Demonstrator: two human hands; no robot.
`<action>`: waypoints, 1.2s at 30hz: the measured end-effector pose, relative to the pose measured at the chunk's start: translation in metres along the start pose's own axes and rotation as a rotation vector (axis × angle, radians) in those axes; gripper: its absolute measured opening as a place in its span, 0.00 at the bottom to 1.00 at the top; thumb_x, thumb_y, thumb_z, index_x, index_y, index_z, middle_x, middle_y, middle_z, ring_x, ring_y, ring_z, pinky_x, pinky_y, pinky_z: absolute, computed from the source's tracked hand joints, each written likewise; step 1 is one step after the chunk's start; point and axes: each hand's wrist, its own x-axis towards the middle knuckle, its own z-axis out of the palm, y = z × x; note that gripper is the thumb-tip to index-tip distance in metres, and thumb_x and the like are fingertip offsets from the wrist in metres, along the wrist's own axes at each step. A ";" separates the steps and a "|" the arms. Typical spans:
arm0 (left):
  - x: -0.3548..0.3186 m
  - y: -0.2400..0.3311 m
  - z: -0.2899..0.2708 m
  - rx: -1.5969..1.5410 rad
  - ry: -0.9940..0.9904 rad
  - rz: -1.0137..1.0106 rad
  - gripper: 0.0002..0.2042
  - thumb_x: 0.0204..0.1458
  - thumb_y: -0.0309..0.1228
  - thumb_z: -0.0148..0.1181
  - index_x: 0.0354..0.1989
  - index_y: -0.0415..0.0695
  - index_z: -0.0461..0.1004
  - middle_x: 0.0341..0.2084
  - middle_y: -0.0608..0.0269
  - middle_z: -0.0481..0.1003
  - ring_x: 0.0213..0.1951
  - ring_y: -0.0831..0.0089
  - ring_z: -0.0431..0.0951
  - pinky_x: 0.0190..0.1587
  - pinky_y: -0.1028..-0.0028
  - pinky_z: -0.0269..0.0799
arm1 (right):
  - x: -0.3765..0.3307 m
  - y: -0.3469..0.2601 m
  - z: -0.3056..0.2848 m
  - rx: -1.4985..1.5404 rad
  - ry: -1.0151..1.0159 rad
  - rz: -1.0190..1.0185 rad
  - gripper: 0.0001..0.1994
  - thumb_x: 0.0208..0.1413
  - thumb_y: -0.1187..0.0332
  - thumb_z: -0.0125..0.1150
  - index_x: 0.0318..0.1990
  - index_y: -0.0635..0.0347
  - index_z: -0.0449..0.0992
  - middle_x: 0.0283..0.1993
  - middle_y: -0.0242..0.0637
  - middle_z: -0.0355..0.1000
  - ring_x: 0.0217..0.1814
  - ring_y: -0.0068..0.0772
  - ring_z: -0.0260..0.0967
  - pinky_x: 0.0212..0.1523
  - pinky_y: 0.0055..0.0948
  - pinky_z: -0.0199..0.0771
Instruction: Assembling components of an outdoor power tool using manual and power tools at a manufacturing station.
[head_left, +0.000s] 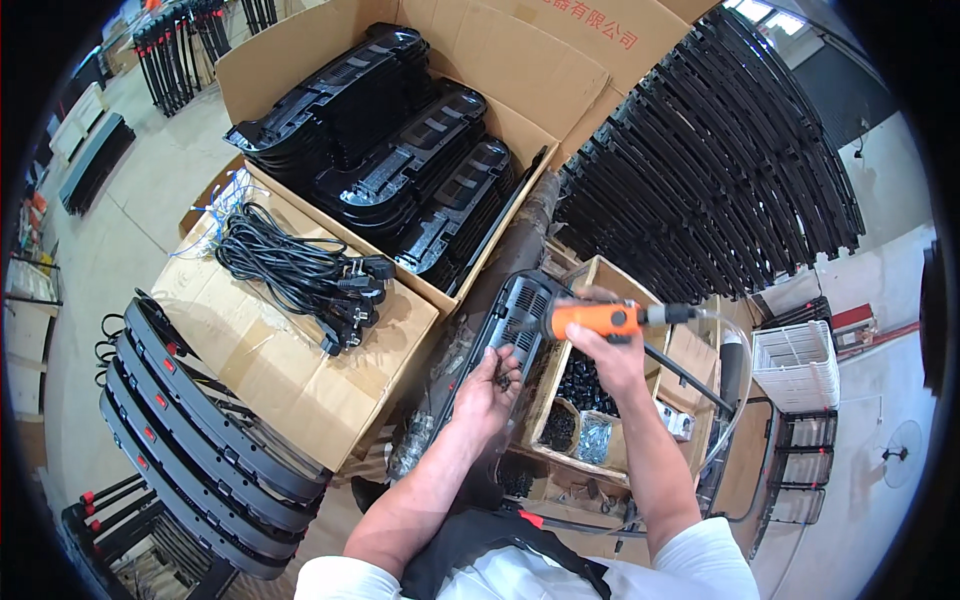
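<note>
My right hand (612,352) is wrapped round an orange power screwdriver (590,320), held level with its tip pointing left. A pale hose trails from its dark rear end. Below the tip lies a long black plastic cover (526,300) with slotted vents. My left hand (484,388) is palm up beside the cover's near part, its fingers curled together; whatever they may hold is too small to name. To the right of the cover sits a wooden parts tray (580,464) with compartments of black parts and small silvery hardware.
An open carton (560,128) with stacked black covers (365,120) stands ahead. Bundled black power cords (290,262) lie on a cardboard box (235,335) at left. Grey curved frames (190,440) are stacked near left. Black frames (700,160) and white baskets (795,365) stand right.
</note>
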 end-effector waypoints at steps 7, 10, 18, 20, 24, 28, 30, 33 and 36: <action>0.001 -0.004 0.009 0.027 -0.053 0.016 0.20 0.69 0.50 0.56 0.52 0.45 0.78 0.35 0.68 0.76 0.35 0.75 0.75 0.44 0.74 0.76 | -0.040 -0.007 -0.002 -0.024 0.029 0.034 0.28 0.55 0.73 0.75 0.62 0.69 0.71 0.55 0.50 0.81 0.59 0.37 0.79 0.64 0.39 0.79; 0.001 -0.007 0.012 0.051 -0.041 0.021 0.20 0.70 0.50 0.55 0.53 0.45 0.77 0.34 0.69 0.74 0.35 0.75 0.74 0.44 0.75 0.76 | -0.043 -0.007 -0.004 -0.021 0.030 0.044 0.28 0.55 0.71 0.76 0.62 0.68 0.72 0.55 0.49 0.81 0.59 0.37 0.79 0.64 0.38 0.79; 0.002 -0.014 0.017 -0.058 -0.075 0.029 0.20 0.70 0.47 0.57 0.54 0.42 0.76 0.29 0.69 0.73 0.31 0.76 0.73 0.38 0.76 0.75 | -0.050 0.003 -0.006 0.065 0.093 0.065 0.28 0.56 0.70 0.76 0.62 0.68 0.71 0.56 0.51 0.80 0.59 0.37 0.78 0.64 0.39 0.78; 0.002 -0.015 0.016 -0.100 -0.128 0.040 0.19 0.70 0.46 0.56 0.55 0.41 0.75 0.30 0.68 0.73 0.32 0.76 0.74 0.38 0.76 0.76 | -0.052 0.006 -0.006 0.088 0.119 0.072 0.28 0.57 0.71 0.75 0.62 0.67 0.71 0.56 0.51 0.80 0.59 0.37 0.78 0.64 0.39 0.78; 0.000 -0.018 0.019 -0.090 -0.073 0.066 0.19 0.70 0.46 0.55 0.54 0.42 0.75 0.31 0.68 0.73 0.33 0.76 0.74 0.39 0.76 0.77 | -0.055 0.005 -0.005 0.061 0.111 0.040 0.27 0.58 0.72 0.74 0.63 0.67 0.70 0.57 0.52 0.80 0.59 0.37 0.78 0.64 0.39 0.77; -0.001 -0.018 0.022 -0.062 -0.061 0.063 0.18 0.71 0.49 0.53 0.52 0.46 0.75 0.32 0.71 0.70 0.34 0.77 0.69 0.45 0.75 0.72 | -0.054 0.003 -0.004 0.041 0.106 0.032 0.27 0.58 0.73 0.73 0.63 0.67 0.70 0.57 0.52 0.79 0.60 0.37 0.78 0.64 0.39 0.77; -0.003 -0.019 0.022 -0.080 -0.069 0.060 0.18 0.71 0.49 0.53 0.51 0.47 0.75 0.32 0.72 0.69 0.34 0.77 0.68 0.44 0.76 0.72 | -0.055 0.000 -0.003 0.023 0.105 0.042 0.27 0.58 0.73 0.73 0.62 0.67 0.70 0.57 0.51 0.79 0.60 0.37 0.78 0.64 0.38 0.77; 0.000 -0.020 0.019 -0.095 -0.124 0.078 0.18 0.71 0.50 0.52 0.50 0.47 0.75 0.30 0.73 0.68 0.33 0.77 0.67 0.42 0.76 0.70 | -0.055 0.001 -0.004 0.014 0.097 0.050 0.26 0.58 0.73 0.73 0.62 0.67 0.70 0.57 0.51 0.80 0.60 0.36 0.78 0.65 0.38 0.77; 0.004 -0.020 0.019 -0.156 -0.086 0.057 0.17 0.71 0.47 0.54 0.51 0.44 0.75 0.28 0.70 0.70 0.30 0.76 0.70 0.37 0.75 0.73 | -0.055 0.004 -0.004 0.021 0.095 0.053 0.26 0.58 0.73 0.73 0.62 0.67 0.70 0.57 0.51 0.80 0.60 0.36 0.78 0.65 0.38 0.77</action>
